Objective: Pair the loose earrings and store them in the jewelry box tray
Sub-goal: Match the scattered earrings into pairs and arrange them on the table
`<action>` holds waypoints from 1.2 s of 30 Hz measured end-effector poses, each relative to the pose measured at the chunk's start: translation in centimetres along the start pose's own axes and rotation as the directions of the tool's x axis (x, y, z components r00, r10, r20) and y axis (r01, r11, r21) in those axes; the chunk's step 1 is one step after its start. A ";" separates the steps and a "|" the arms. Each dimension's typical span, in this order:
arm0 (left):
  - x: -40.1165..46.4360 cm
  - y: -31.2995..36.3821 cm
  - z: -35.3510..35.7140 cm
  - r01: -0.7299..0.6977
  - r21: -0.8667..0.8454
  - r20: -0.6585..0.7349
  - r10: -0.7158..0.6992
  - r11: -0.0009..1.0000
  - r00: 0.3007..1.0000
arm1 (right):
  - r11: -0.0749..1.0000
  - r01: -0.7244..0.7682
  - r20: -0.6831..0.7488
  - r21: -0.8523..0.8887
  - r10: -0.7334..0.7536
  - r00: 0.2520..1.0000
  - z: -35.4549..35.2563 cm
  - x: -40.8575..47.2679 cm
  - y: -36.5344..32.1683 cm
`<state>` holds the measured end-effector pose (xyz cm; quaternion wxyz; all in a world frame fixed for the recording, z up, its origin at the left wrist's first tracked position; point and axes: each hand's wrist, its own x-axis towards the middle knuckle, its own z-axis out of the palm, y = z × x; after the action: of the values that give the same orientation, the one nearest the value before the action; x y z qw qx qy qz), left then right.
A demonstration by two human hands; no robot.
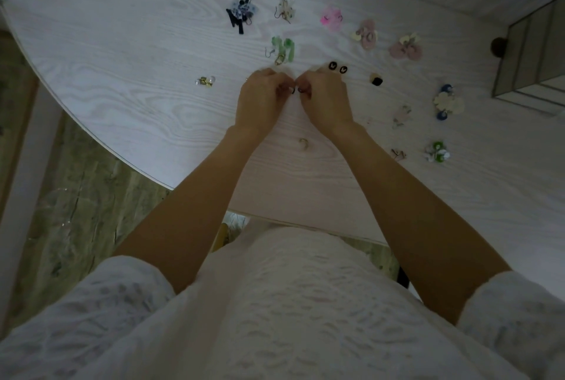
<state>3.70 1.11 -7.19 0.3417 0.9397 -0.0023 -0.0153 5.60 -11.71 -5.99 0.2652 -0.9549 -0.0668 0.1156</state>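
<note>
My left hand (261, 98) and my right hand (325, 96) meet over the middle of the white table (122, 52), fingers curled, pinching a small dark hoop earring (297, 90) between them. Earrings lie scattered around: a green pair (284, 49), a black round pair (337, 67), a pink one (331, 18), a black-and-white cluster (241, 12), a cream dangling pair (285, 9), and a small gold hoop (303, 144) near my wrists. The jewelry box (532, 55) with divided compartments stands at the far right.
More earrings lie to the right: mauve flower pairs (406, 47), a cream-and-blue pair (448, 103), a green-and-white cluster (437, 151), a black-and-cream stud (376, 80). A yellow-clear pair (206, 82) sits left. The table edge curves at the left, floor below.
</note>
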 end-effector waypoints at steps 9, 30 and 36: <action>-0.7 -0.2 -1.7 -0.065 -0.024 0.001 0.065 0.998 0.998 | 0.956 -0.071 -0.043 0.284 0.087 0.995 -1.6 -1.6 0.5; -9.1 -3.1 -3.2 0.197 -0.027 0.019 -0.196 0.980 0.980 | 0.994 0.084 0.027 -0.064 -0.082 0.996 1.6 -7.7 0.0; -9.3 -3.4 -3.0 0.222 -0.052 -0.008 -0.223 0.974 0.975 | 0.949 0.296 0.042 -0.108 -0.294 0.955 1.4 -5.9 -2.8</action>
<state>-5.56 5.76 -6.86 0.3614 0.9252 0.1055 -0.0471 -0.60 -9.74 -4.61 0.2240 -0.9462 -0.2185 0.0826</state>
